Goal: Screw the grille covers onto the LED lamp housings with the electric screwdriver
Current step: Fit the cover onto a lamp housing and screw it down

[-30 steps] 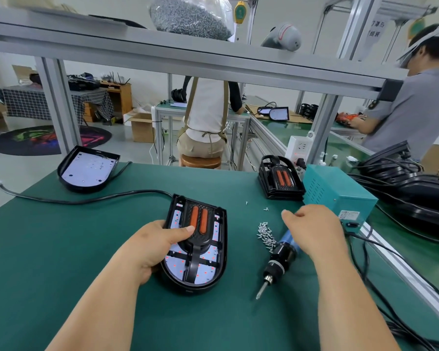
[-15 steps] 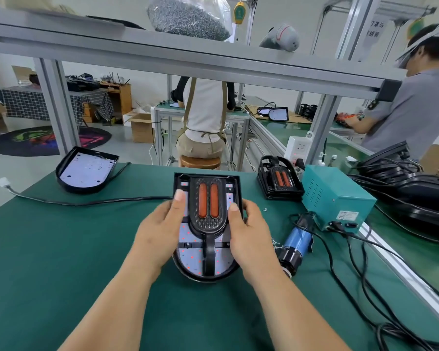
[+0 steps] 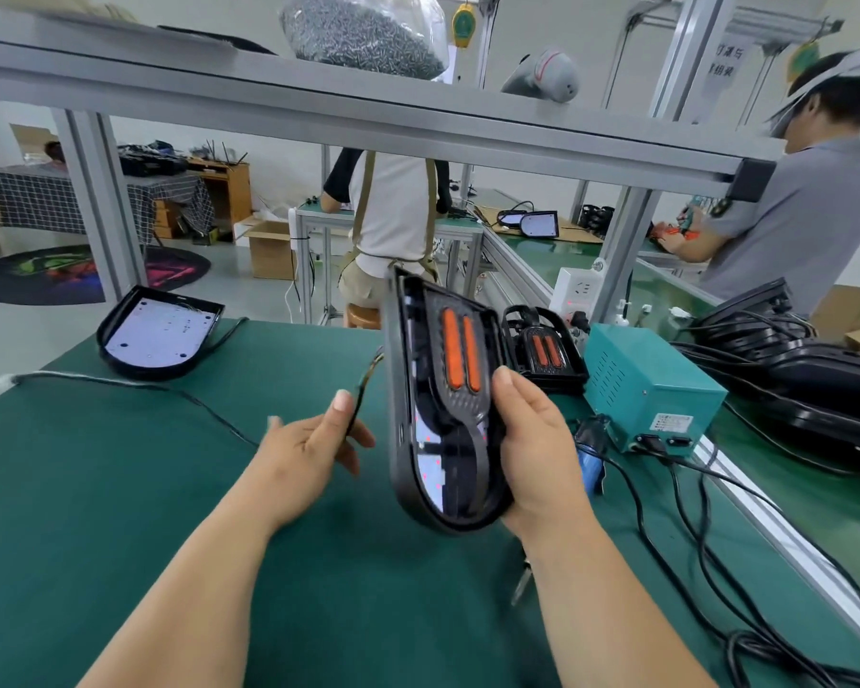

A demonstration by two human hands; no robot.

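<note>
My right hand (image 3: 537,449) grips the right edge of a black LED lamp housing (image 3: 443,419) with its grille cover and two orange strips, lifted off the green mat and tilted on its side. My left hand (image 3: 314,449) is just left of it and pinches the lamp's thin black cable (image 3: 366,384) between thumb and fingers. The electric screwdriver (image 3: 589,459), blue-bodied, lies on the mat behind my right hand, and its bit shows below my forearm. A second lamp with a grille (image 3: 542,350) lies further back.
A teal power box (image 3: 651,384) stands at the right with cables trailing over the mat. An uncovered housing (image 3: 157,330) lies at the back left. Stacked black housings (image 3: 825,374) fill the far right. A bag of screws (image 3: 363,27) sits on the overhead rail; two people work beyond.
The lamp lay flat between both hands; my right hand has now lifted and tilted it. My left hand let go of its left edge and took the cable.
</note>
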